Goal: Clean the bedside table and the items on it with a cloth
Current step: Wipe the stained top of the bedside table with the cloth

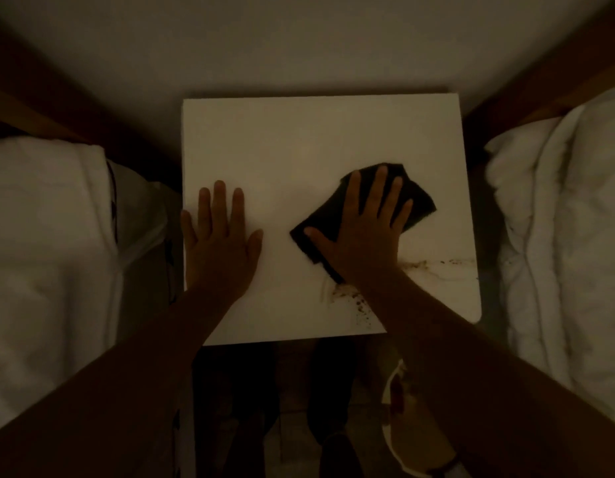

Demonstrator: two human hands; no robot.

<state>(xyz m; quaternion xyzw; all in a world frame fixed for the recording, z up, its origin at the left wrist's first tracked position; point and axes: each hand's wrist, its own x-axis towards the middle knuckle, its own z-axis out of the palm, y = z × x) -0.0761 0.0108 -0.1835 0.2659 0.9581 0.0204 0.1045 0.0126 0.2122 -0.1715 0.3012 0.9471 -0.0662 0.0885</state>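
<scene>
White bedding (47,219) lies on my left, and a rumpled white duvet (557,219) is bunched on my right. Ahead stands a plain pale wall (299,39), with brown wooden bed frame (530,94) showing above the duvet.

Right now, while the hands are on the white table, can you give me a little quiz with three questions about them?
1. True or false: the left hand lies flat on the white table with nothing under it.
2. Pick one: the cloth under the right hand is A) white, B) dark, C) yellow.
3. Fill in: the brown stains are on the person's ___ side of the table, towards the near edge.

Key: 1 true; 2 B; 3 right.
</scene>
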